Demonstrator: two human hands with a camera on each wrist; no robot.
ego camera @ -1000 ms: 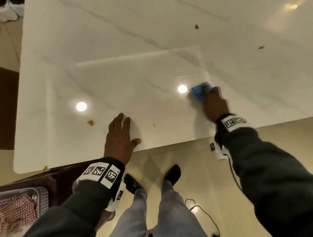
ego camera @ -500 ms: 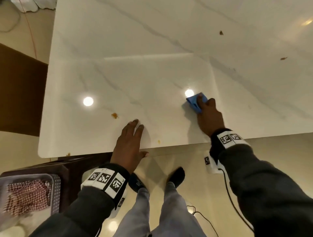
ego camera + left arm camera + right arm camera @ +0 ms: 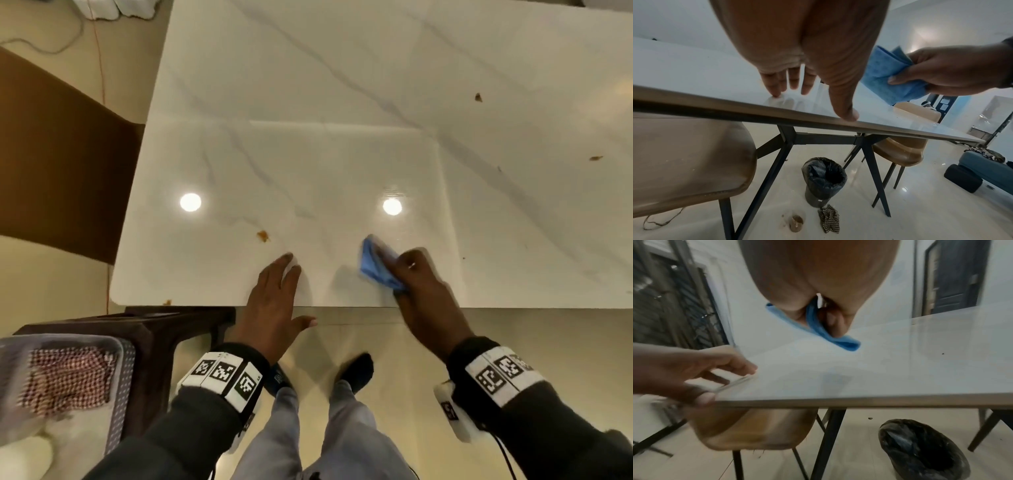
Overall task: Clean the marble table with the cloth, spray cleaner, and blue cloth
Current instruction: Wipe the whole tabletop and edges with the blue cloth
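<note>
My right hand (image 3: 407,270) grips a folded blue cloth (image 3: 373,265) near the front edge of the white marble table (image 3: 308,85). In the left wrist view the blue cloth (image 3: 890,76) hangs from my right hand (image 3: 941,71) just above the tabletop. The right wrist view shows the blue cloth (image 3: 840,340) pinched between thumb and fingers over the marble table (image 3: 900,363). My left hand (image 3: 274,291) lies flat with straight fingers on the table's front edge, its thumb hanging off the rim. Brown stains (image 3: 263,235) mark the marble ahead of the left hand. No spray cleaner shows.
More brown spots (image 3: 478,97) lie at the far right of the table. A brown chair (image 3: 51,164) stands at the table's left end. A basket with a red checkered cloth (image 3: 68,380) sits on a dark stool at lower left. A black-lined bin (image 3: 824,180) stands under the table.
My right hand has drawn the blue cloth back toward the front edge and to the left. The left hand stays flat on the table's edge.
</note>
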